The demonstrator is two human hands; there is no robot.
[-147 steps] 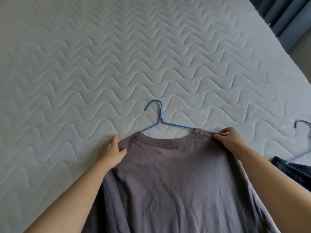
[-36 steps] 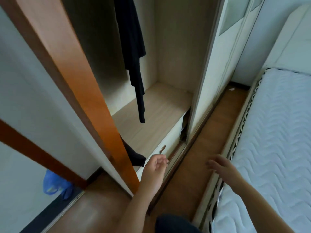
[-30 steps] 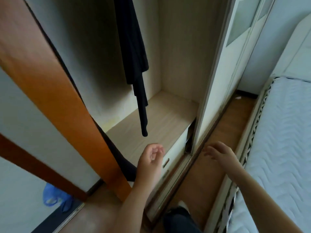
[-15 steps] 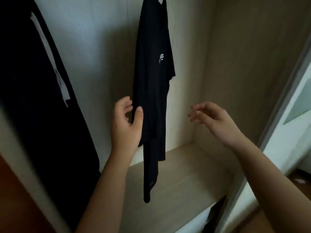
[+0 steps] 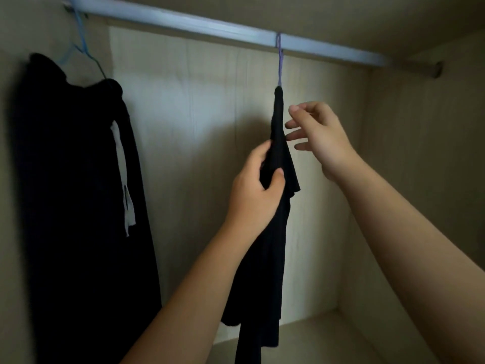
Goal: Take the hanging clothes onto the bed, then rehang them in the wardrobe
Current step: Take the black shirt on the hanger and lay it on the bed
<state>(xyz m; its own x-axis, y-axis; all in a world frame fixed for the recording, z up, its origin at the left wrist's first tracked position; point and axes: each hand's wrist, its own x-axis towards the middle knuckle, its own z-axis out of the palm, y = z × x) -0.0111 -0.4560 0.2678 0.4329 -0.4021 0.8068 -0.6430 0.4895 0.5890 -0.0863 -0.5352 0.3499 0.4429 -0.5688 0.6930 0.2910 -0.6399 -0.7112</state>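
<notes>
A black T-shirt [image 5: 273,258] hangs edge-on from a purple hanger [image 5: 279,61] hooked over the pale wardrobe rail [image 5: 210,26]. My left hand [image 5: 253,190] is closed on the shirt's upper part, just below the shoulder. My right hand [image 5: 319,137] hovers to the right of the shirt's collar, fingers spread, holding nothing and not touching the cloth. A second black garment [image 5: 78,193] with a light stripe hangs at the far left on a blue hanger [image 5: 84,51].
The wardrobe's beige back wall [image 5: 196,153] and right side wall [image 5: 420,179] close in the space. Its wooden floor shelf [image 5: 328,337] lies below the shirt. There is a gap on the rail between the two hangers.
The view has tilted up to the rail. My left hand has gone from open beside the black shirt to gripping it. My right hand has risen toward the collar.
</notes>
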